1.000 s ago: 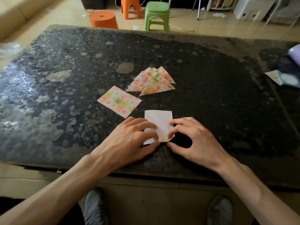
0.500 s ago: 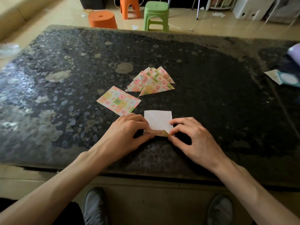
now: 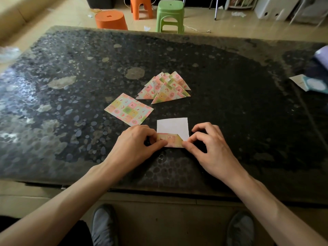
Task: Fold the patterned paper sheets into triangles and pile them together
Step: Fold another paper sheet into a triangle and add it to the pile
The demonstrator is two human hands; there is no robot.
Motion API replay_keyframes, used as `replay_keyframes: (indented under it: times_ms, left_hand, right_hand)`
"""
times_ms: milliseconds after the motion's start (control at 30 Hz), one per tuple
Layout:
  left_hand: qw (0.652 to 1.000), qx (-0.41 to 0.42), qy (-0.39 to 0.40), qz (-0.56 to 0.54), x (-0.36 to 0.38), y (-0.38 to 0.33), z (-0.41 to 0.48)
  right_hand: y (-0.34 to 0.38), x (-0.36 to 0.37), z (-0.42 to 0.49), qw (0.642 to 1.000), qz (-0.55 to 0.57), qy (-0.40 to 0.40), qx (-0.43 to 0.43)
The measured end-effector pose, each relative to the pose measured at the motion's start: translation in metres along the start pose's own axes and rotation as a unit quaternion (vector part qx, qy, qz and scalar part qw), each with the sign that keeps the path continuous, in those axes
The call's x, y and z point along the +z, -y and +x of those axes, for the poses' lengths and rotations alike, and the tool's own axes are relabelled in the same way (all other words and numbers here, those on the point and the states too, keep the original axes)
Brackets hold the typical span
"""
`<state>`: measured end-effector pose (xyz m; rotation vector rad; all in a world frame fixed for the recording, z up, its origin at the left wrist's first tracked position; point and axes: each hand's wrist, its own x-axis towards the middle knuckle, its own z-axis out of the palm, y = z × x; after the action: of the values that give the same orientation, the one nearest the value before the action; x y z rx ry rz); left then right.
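Both hands, the left hand [image 3: 134, 146] and right hand [image 3: 211, 150], pinch the near edge of the white-side-up sheet [image 3: 173, 127] at the tabletop's [image 3: 248, 121] six o'clock, rolling it upward to start a fold, while finished triangles [image 3: 165, 88] pile toward twelve o'clock.

Dark speckled table [image 3: 230, 86] on a tan floor [image 3: 230, 27]

Beyond it: orange stools [image 3: 111, 19], a green stool [image 3: 170, 15] (plastic, apparently), white shelving [image 3: 273, 8].
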<state>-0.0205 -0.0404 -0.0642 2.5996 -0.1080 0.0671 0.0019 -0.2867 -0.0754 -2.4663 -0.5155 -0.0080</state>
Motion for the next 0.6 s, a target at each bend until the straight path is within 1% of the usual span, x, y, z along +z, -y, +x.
replay_keyframes:
  times_ms: [267,600]
  left_hand:
    - [0.999,-0.049,0.001,0.008,0.001,-0.001,0.000]
    - [0.996,-0.088,0.013,0.007,-0.001,-0.005,0.003]
  right_hand:
    - [0.006,0.012,-0.001,0.999,-0.015,-0.046,0.023]
    - [0.010,0.012,0.002,0.998,-0.027,-0.037,0.043]
